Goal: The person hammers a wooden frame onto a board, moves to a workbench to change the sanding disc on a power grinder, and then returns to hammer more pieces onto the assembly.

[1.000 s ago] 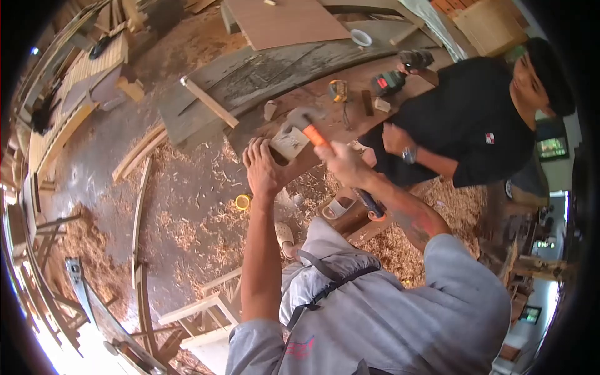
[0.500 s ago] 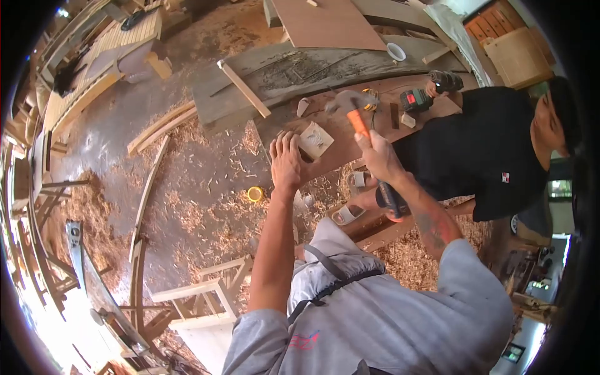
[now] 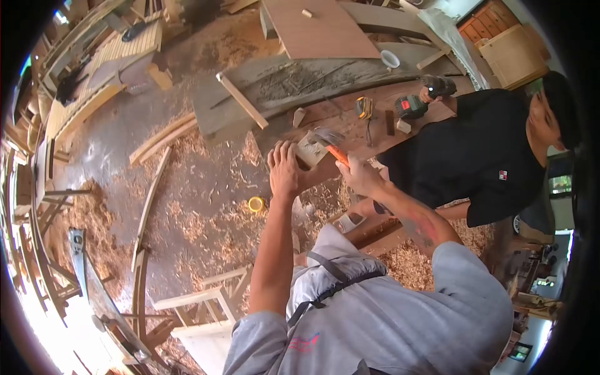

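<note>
My right hand is closed around the orange grip of a hammer. The blurred metal head of the hammer overlaps a pale wood block in this view. Just left of that block, my left hand lies with its fingers stretched out over the near end of a brown wooden board. A tape measure and a small wood offcut rest farther along the board.
A person in a black shirt is at the right, one hand by a cordless drill. Wood shavings and a yellow tape roll lie on the floor. A wooden frame stands lower left; a brown panel lies behind.
The hammer has swung down and left from its raised position, so its head now reaches the pale block. My right hand came down with it; my left hand stays at the board.
</note>
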A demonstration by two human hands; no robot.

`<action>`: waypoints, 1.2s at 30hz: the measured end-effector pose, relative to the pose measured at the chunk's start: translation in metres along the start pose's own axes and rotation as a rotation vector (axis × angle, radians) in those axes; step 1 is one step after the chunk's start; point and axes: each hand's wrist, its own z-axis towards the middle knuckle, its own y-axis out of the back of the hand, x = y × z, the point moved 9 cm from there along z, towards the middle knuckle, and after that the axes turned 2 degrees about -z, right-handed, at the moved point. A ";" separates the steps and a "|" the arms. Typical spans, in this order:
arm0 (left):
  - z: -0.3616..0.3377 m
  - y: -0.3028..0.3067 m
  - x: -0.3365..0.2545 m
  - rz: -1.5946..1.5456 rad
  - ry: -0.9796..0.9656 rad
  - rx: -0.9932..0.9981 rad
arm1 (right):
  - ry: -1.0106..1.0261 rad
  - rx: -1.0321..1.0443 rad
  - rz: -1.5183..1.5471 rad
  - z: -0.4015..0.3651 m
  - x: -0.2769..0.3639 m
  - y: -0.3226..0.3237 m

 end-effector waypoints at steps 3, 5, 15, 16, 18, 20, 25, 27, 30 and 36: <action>0.000 -0.007 0.005 0.025 0.005 0.007 | -0.052 0.089 -0.105 -0.013 -0.016 -0.002; -0.003 -0.031 0.017 0.438 -0.130 -0.081 | -0.221 -0.002 -0.011 -0.058 -0.031 0.005; 0.010 -0.006 -0.005 -0.076 0.089 0.124 | -0.639 0.145 0.035 -0.260 -0.105 0.014; 0.015 -0.010 -0.010 -0.038 0.066 0.123 | -0.673 0.155 0.022 -0.271 -0.110 0.013; 0.026 -0.016 -0.029 0.061 0.025 0.108 | -0.696 0.185 -0.070 -0.293 -0.124 0.007; 0.050 -0.004 -0.065 0.041 -0.060 0.022 | -0.648 0.175 -0.060 -0.309 -0.140 -0.004; 0.151 -0.049 -0.091 -0.278 -0.179 0.099 | -0.731 0.159 -0.115 -0.367 -0.159 -0.027; 0.194 -0.079 -0.088 -0.242 -0.158 0.093 | -0.843 0.212 0.026 -0.397 -0.156 -0.034; 0.256 -0.125 -0.093 -0.141 -0.098 0.137 | -1.135 0.208 0.009 -0.472 -0.152 -0.046; 0.325 -0.191 -0.071 -0.034 -0.088 -0.136 | -1.518 0.322 0.119 -0.581 -0.127 -0.076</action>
